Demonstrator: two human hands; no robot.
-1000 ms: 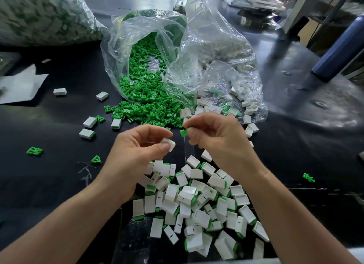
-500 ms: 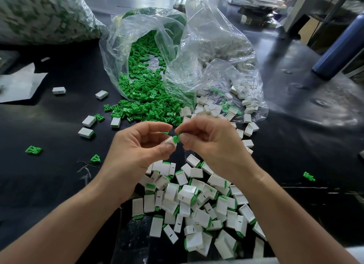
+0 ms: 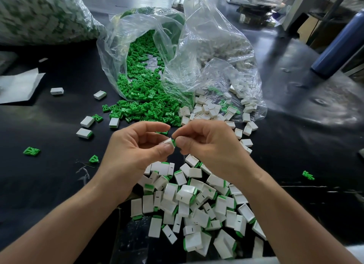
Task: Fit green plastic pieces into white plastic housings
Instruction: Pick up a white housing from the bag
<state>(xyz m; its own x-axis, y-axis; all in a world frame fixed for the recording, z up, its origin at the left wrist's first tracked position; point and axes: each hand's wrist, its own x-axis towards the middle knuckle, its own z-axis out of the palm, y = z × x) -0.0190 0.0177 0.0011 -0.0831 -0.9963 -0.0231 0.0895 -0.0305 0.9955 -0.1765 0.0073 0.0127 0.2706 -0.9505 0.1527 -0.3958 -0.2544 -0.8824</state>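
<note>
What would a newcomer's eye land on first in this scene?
Bright green pieces spill from a clear bag at top centre. Just below, the left hand holds a white housing while the right hand pinches a green piece at its end. Nearest the camera lies a heap of fitted housings.

No words, numbers, labels or signs can be read on anything lying on the black worktop [image 3: 59,185].
</note>
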